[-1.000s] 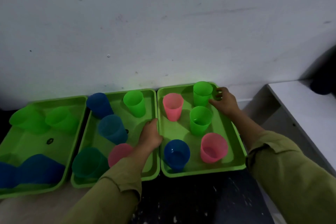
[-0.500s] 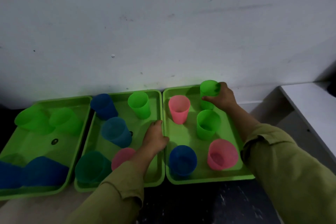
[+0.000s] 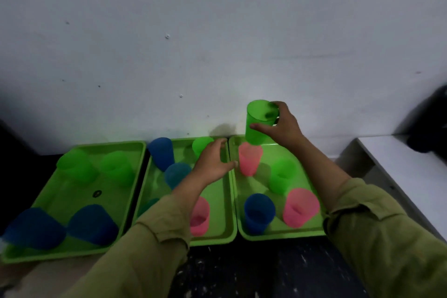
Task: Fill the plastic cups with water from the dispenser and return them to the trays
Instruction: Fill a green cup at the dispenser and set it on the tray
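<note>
Green cup partly behind right hand

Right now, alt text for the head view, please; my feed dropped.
The right hand holds a green cup lifted above the right tray, where four cups stand. The left hand is open over the middle tray's right edge. A third tray of cups lies left of them, by a white wall.

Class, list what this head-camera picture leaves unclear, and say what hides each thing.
Teal cup, head view: mostly hidden behind the left sleeve.
Dark object, head view: cut off by the right edge, unidentifiable.
Water level in the green cup that the right hand grips: dim light, cannot tell.
Dispenser: outside the frame.
</note>
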`<action>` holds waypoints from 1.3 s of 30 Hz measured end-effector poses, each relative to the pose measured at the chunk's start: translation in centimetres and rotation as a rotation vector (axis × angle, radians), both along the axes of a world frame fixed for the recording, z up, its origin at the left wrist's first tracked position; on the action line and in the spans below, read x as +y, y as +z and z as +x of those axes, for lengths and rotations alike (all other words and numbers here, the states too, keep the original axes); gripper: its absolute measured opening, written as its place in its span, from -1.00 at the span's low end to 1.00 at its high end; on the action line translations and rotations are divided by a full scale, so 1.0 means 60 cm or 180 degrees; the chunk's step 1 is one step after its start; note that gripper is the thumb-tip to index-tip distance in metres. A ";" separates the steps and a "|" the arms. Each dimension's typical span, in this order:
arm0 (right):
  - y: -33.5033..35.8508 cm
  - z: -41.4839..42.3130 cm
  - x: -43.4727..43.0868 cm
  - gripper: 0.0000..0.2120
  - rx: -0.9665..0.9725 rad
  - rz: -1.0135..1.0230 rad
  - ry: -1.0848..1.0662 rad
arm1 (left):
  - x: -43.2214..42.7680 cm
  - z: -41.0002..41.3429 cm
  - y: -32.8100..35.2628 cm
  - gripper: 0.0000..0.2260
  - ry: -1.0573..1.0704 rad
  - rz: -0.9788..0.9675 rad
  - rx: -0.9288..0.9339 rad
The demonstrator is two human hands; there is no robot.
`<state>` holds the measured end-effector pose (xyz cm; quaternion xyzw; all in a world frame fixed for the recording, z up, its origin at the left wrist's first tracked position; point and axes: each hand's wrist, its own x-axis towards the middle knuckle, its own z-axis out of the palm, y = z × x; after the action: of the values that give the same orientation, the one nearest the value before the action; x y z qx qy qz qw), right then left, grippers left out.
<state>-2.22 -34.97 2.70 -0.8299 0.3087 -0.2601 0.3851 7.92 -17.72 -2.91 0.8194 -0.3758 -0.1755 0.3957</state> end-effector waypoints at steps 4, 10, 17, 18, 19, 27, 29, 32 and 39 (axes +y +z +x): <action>0.028 0.010 0.104 -0.24 0.0092 -0.0029 0.0366 | 0.064 0.019 0.035 -0.23 -0.0077 -0.0377 0.0141; 0.046 0.048 0.290 -0.31 0.0078 -0.0036 0.0594 | 0.195 0.067 0.051 -0.26 -0.0199 -0.0825 0.0081; 0.026 0.120 0.490 -0.31 0.0005 0.0157 0.0655 | 0.388 0.139 0.038 -0.44 -0.0217 -0.1085 -0.0038; 0.022 0.127 0.513 -0.30 -0.0028 0.0221 0.0706 | 0.415 0.148 0.036 -0.44 -0.0196 -0.1065 -0.0071; 0.019 0.135 0.545 -0.31 -0.0069 0.0322 0.0758 | 0.452 0.158 0.033 -0.43 -0.0168 -0.1052 -0.0104; -0.004 0.191 0.708 -0.71 -0.0285 0.0961 0.0580 | 0.674 0.197 0.023 -0.38 0.0468 -0.1017 -0.0099; -0.012 0.203 0.730 -0.69 -0.0218 0.0876 0.0527 | 0.709 0.199 0.022 -0.36 0.0642 -0.1065 -0.0037; -0.020 0.228 0.775 -0.66 0.0024 0.0845 0.0638 | 0.771 0.208 0.020 -0.40 0.0904 -0.1118 -0.0016; -0.043 0.273 0.849 -0.67 0.0407 0.0559 0.0953 | 0.888 0.232 -0.022 -0.45 0.1160 -0.1175 0.0116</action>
<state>14.17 15.98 0.09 -0.8447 0.2270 -0.1187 0.4700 21.86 35.54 -4.21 0.7841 -0.2404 -0.0445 0.5704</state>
